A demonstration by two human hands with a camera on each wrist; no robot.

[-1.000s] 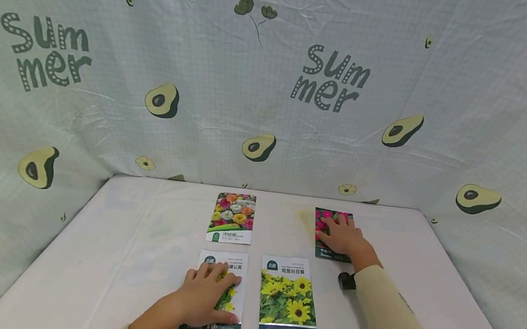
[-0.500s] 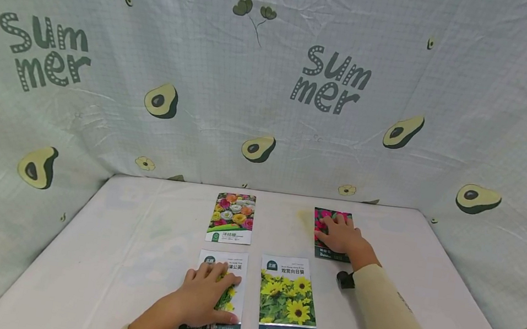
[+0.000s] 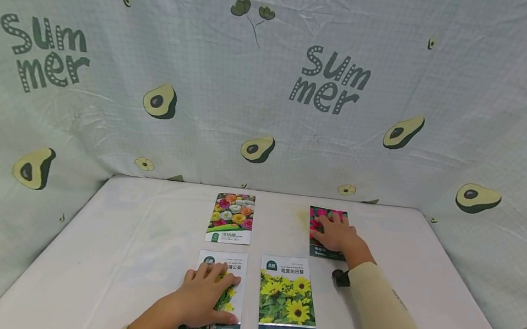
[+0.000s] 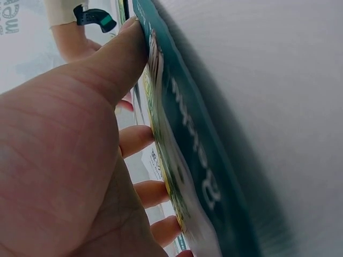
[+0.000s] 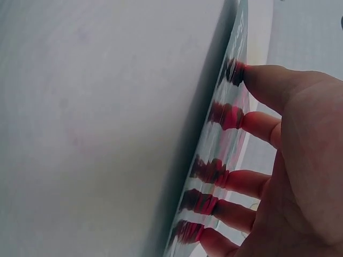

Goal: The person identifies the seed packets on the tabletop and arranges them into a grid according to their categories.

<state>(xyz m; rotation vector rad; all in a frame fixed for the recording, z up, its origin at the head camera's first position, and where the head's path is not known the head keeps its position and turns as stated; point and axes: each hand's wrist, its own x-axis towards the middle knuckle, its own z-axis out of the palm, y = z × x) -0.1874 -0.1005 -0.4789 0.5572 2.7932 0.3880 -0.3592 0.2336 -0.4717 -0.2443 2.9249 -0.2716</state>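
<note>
Four fingertips and the thumb of my right hand (image 3: 338,235) press on the face of a seed packet with magenta flowers (image 3: 316,252) at the back right; the right wrist view shows them spread on its glossy surface (image 5: 222,139). My left hand (image 3: 203,296) rests with spread fingers on a dandelion seed packet (image 3: 238,289) at the front, covering much of its picture. Right of that lies a sunflower seed packet (image 3: 289,301), untouched by either hand. Behind the left hand is a packet with mixed roses-like blooms (image 3: 232,219). All lie flat, face up.
The packets lie on a white-covered table (image 3: 132,247). A pale curtain (image 3: 196,67) printed with avocados and lettering hangs around its back and sides. Dark wrist devices sit under both wrists, such as the right one's black camera (image 3: 340,278).
My right hand has slid a little to the left, and the magenta-flower packet has moved with it. The left hand and the other packets have stayed in place.
</note>
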